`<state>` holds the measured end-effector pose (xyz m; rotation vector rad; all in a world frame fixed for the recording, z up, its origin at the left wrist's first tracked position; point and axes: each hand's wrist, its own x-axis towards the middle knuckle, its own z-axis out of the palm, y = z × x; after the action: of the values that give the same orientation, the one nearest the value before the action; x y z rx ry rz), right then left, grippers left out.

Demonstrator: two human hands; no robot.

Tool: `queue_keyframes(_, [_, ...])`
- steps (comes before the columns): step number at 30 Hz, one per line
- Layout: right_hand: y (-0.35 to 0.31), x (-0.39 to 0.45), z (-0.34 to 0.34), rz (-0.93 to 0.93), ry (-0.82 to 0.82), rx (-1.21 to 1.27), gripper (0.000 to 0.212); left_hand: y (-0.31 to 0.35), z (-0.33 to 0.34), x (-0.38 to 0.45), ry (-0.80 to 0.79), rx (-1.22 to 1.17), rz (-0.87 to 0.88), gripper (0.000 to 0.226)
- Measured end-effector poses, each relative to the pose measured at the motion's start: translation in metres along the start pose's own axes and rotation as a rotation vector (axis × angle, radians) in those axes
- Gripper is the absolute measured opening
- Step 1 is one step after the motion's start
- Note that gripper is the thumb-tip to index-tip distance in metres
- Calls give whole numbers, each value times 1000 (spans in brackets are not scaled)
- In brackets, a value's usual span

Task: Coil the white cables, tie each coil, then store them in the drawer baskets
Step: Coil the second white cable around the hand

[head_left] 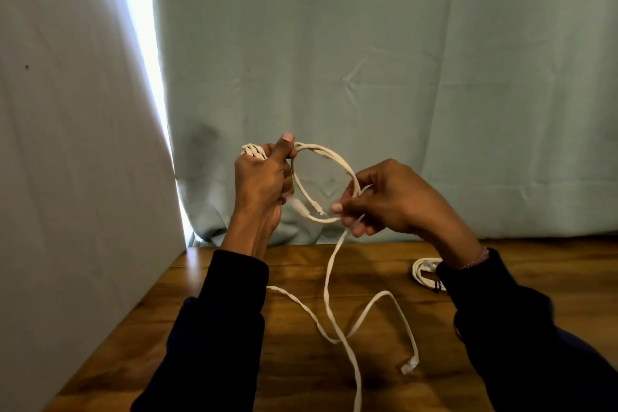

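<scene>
A wooden table with a brown, streaky grain fills the lower part of the view, its far edge meeting a pale green curtain. On it lies the loose tail of a flat white cable, looping across the middle of the top and running off the near edge; its clear plug rests on the wood to the right of the loop. Farther right, near the far edge, a second white cable coil lies flat, partly hidden by a dark sleeve

Both hands raised, left grip fisted, right grip pinching.
</scene>
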<state>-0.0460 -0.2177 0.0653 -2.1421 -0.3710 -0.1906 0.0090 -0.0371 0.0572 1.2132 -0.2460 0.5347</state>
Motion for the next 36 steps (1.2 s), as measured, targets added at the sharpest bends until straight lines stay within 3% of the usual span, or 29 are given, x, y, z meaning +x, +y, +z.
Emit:
queue_keyframes(3, [8, 8, 4, -106, 157, -364, 32, 1, 1, -1, -5, 41, 1, 29])
queue_keyframes(6, [9, 8, -3, -163, 98, -540, 41, -1, 0, 0, 33, 67, 1, 29])
queue_keyframes(11, [12, 3, -29, -154, -54, -264, 18, -4, -4, 6, 159, 23, -34, 28])
queue_keyframes(20, [33, 15, -40, -169, 77, -409, 20, -1, -14, 13, 427, -222, -2, 34])
queue_keyframes(26, [39, 24, -27, -189, 64, -375, 21, 1, -13, 12, 342, -316, -56, 33])
queue_keyframes(36, [39, 31, 4, -257, -13, -393, 21, 1, 8, -4, 266, -228, -86, 30])
